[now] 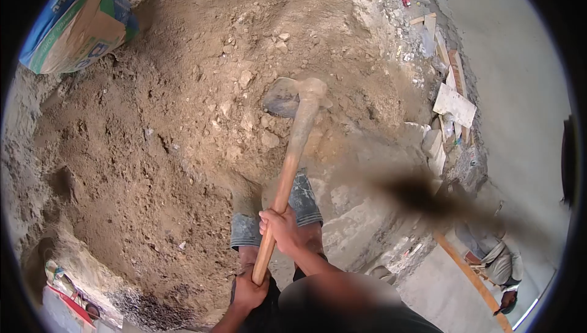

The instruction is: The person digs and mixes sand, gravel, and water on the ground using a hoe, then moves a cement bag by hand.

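Both my hands are wrapped round the wooden handle of a hoe (285, 181). My left hand (251, 290) is closed near the handle's butt end, close to my body. Further up the shaft, my right hand (282, 229) grips it in front of my legs. The metal hoe head is dusty, its broad blade (282, 97) pointing left and resting against loose brown soil (183, 125) with small stones around it. Part of the blade's edge seems hidden in the dirt.
A large printed sack (82, 24) stands at the upper left. Wood scraps and a pale broken board (454, 106) line the right edge beside a smooth grey floor (507, 82). A person (492, 256) is at the lower right. A dark blur covers part of the right side.
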A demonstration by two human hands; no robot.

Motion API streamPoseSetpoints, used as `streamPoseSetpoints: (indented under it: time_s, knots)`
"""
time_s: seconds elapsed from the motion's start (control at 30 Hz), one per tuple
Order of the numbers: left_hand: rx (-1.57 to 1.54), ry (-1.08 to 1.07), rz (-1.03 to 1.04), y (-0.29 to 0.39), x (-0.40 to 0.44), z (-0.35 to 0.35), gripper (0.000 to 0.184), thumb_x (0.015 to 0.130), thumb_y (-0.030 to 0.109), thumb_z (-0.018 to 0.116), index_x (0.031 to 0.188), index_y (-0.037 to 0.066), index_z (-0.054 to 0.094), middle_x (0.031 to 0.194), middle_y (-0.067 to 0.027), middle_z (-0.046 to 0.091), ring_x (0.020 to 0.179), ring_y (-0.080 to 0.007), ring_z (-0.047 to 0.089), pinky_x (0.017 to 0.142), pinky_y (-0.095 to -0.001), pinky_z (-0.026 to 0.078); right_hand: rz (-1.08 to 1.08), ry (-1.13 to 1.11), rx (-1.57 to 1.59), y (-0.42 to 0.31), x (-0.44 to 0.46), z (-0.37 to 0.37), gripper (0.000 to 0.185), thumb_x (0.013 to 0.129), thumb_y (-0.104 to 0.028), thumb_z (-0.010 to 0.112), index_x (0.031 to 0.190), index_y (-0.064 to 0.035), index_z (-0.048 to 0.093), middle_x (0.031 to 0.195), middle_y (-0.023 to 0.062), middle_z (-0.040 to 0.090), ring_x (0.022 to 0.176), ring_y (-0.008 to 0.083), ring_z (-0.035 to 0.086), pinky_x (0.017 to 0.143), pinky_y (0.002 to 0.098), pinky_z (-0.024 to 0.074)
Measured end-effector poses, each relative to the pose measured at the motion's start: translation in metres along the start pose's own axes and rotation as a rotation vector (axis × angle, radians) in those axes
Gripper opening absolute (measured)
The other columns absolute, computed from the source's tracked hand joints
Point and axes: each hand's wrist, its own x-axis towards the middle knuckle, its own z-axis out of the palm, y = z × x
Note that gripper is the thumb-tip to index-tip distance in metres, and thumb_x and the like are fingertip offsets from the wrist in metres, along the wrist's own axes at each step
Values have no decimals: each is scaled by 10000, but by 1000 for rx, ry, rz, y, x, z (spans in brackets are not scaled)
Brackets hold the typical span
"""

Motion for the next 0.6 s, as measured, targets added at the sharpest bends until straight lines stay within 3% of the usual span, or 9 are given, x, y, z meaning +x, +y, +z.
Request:
streamPoseSetpoints:
  time_s: [0.1,0.17,0.27,0.33,0.43,0.5,0.6]
  knots:
    - [52,-1,139,26,80,23,223,798,173,696,968,36,650,783,-252,662,772,-454,657,684,-462,545,-242,8,53,-77,11,4,131,836,10,594,848,-70,492,646,29,479,511,156,519,492,328,457]
    - [35,54,356,82,171,27,215,793,185,688,955,50,647,796,-253,655,774,-468,633,671,-498,526,-572,17,19,-142,62,14,111,850,-10,577,873,-54,477,658,32,469,520,146,497,482,309,451]
    - [88,100,392,178,252,7,255,808,212,668,965,11,661,799,-248,664,783,-427,667,708,-449,528,-608,107,21,-242,146,36,79,862,-27,517,800,-38,470,641,26,476,502,133,482,452,300,449]
    - [145,105,335,192,255,4,278,805,222,655,972,0,666,817,-265,667,811,-435,667,742,-461,528,-441,97,-10,-270,197,38,89,859,-55,505,777,-34,477,632,34,467,490,149,473,441,320,451]
    - [202,98,172,168,237,3,304,791,214,641,979,-24,659,837,-287,669,846,-447,666,778,-492,528,-173,51,-122,-211,235,22,94,859,-72,484,776,-28,490,622,43,458,481,167,470,432,346,455]
    - [79,86,107,101,190,14,314,788,210,630,981,-36,648,857,-294,670,867,-463,660,786,-521,525,-108,137,-194,-144,193,25,103,850,-77,489,776,-7,506,621,69,457,479,190,479,415,374,453]
    - [51,95,-160,37,102,12,329,779,232,658,971,-35,648,830,-287,667,849,-468,657,762,-501,527,91,94,-240,-25,154,15,107,854,-84,534,780,-8,521,634,57,475,491,175,492,427,367,462]
